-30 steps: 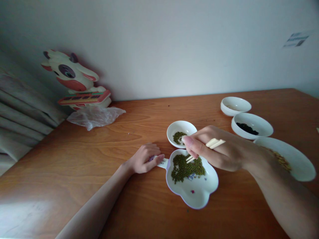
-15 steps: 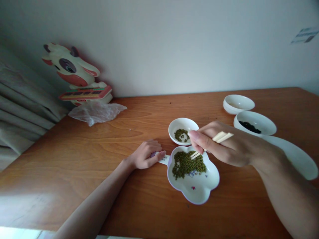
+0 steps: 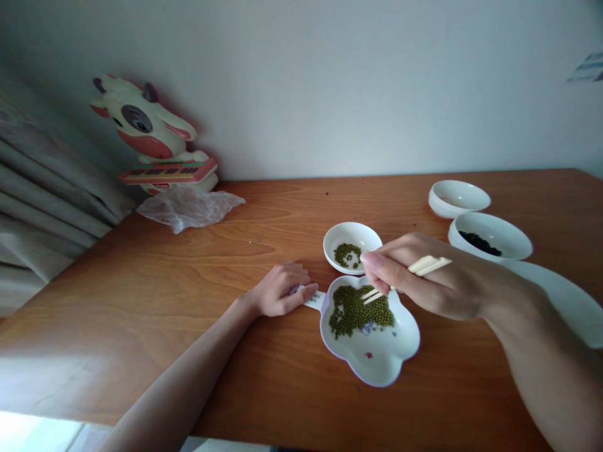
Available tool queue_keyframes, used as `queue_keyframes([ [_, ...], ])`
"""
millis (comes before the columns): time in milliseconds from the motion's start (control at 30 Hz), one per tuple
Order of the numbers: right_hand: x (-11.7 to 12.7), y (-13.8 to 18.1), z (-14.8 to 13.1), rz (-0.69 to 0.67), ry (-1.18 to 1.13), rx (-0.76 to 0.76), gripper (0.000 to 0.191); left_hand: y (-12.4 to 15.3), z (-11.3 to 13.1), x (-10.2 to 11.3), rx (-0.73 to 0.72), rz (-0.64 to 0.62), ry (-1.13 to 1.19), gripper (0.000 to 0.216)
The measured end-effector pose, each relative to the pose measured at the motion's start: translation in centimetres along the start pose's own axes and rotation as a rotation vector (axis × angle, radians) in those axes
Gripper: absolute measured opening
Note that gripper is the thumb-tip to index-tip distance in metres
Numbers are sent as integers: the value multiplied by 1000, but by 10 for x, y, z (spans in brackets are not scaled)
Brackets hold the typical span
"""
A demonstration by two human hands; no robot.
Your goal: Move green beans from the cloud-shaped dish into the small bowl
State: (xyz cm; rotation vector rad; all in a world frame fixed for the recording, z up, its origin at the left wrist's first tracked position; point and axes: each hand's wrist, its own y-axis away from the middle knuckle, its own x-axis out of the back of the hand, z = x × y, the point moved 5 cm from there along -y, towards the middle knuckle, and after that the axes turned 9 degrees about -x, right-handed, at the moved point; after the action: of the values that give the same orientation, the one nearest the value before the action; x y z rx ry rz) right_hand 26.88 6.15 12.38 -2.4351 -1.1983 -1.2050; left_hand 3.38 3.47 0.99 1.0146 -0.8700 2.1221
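My left hand (image 3: 288, 290) is closed around the short handle of a white, flower-shaped dish (image 3: 381, 367) with a lilac rim. Green mung beans (image 3: 354, 312) cover the far and left part of that dish. A pair of light chopsticks (image 3: 431, 265) is pinched in my right hand (image 3: 414, 273), their tips down among the beans. Whether a bean sits between the tips is too small to tell. Just behind the dish, a small white bowl (image 3: 353, 231) holds a smaller heap of mung beans; my right fingers partly cover its right side.
On the right stand a white bowl of dark bits (image 3: 516, 242), another white bowl (image 3: 459, 191) behind it and a larger white dish (image 3: 572, 301), partly behind my right arm. A cow-shaped toy keyboard (image 3: 160, 144) and a clear plastic bag (image 3: 195, 210) occupy the table's back left.
The whole view has shifted slightly, so things appear a little further right. Both hands keep their hold, and the chopstick tips stay among the beans.
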Motion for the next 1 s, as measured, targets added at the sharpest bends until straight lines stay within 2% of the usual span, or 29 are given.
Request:
queue_keyframes([
  [433,-1,-1,-3,-6,32,6,57,0,1,1,-3,1,8,42],
  [767,-1,-4,-7,53,20,91,60,3,-3,-3,8,-5,23,42],
  [900,19,8,-9,149,-48,173,62,3,-4,-3,17,-9,25,41],
  [1000,40,19,-11,325,-104,239,63,3,-4,-4,15,-13,26,41],
])
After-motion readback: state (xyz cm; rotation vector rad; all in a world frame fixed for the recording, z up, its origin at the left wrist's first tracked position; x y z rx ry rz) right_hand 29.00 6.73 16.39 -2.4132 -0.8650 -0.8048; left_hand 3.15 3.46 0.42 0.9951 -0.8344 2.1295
